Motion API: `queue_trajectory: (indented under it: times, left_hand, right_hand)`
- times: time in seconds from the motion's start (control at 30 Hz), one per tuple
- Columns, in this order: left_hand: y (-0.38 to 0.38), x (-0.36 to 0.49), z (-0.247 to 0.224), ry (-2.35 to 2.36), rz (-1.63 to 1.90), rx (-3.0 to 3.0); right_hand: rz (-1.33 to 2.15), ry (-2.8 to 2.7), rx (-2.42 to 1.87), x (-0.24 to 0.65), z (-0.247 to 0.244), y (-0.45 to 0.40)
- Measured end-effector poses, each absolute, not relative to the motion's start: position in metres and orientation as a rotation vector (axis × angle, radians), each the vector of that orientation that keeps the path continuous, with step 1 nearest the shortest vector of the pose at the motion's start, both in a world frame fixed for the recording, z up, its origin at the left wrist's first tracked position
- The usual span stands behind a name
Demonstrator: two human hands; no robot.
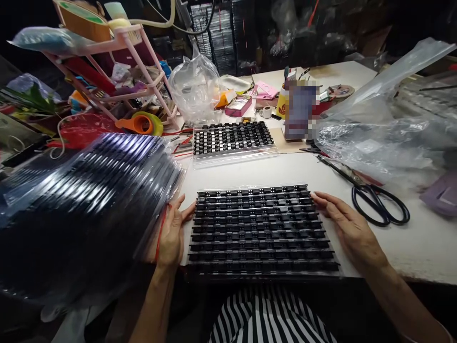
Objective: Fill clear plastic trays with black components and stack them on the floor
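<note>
A clear plastic tray (260, 233) filled with rows of small black plastic parts lies flat at the table's front edge. My left hand (173, 233) grips its left side, fingertips at the upper left edge. On the opposite side, my right hand (348, 226) holds the tray's right edge, fingers reaching to the upper right corner. Behind it lies a second, smaller-looking tray (233, 140) with similar black and shiny parts. Left of my left hand rises a big stack of black-filled trays (89, 205) wrapped in clear plastic, with a red string (161, 233) beside it.
Black-handled scissors (380, 205) lie right of my right hand. Clear plastic bags (378, 138) are heaped at the right. A pink rack (143, 62) with tape rolls stands at the back left, an orange tape dispenser (141, 125) near its foot. A blurred upright object (301, 112) stands behind.
</note>
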State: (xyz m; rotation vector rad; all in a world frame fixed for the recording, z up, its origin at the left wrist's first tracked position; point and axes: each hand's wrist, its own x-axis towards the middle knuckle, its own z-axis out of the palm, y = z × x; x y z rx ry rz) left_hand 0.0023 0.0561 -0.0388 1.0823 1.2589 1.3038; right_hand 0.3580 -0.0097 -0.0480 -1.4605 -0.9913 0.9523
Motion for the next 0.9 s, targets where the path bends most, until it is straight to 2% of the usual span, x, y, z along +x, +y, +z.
queue_trajectory:
  times: [0.2, 0.9]
  left_hand:
    - [0.0547, 0.0034, -0.0377, 1.183, 1.375, 1.001]
    - [0.0571, 0.0083, -0.0320, 1.237, 1.376, 0.952]
  right_hand:
    - [0.964, -0.838, -1.243, 0.3580, -0.0480, -0.0123]
    - [0.915, -0.873, -1.154, 0.3556, -0.0405, -0.0201]
